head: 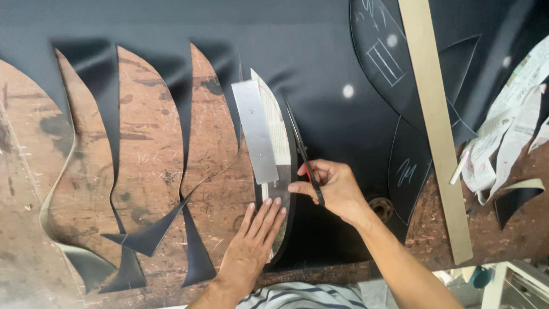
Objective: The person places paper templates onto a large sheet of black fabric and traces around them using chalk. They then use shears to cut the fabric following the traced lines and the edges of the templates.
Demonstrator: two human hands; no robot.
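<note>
Black sheet material (320,74) covers the scarred wooden table (148,149). The right hand (334,186) closes around scissors (303,154), blades apparently slightly apart along a curved paper pattern (277,129). The left hand (254,240) lies flat, fingers extended, beside a metal plate (254,131).

A curved paper template (278,137) lies on the fabric sheet (320,68) on the surface (143,171), with a metal plate (254,131) on its left part. Scissors (300,149) lie along the template's right edge. Cut fabric strips (148,237) lie to the left, a long wooden ruler (437,131) to the right, and crumpled paper (509,137) beyond it.
</note>
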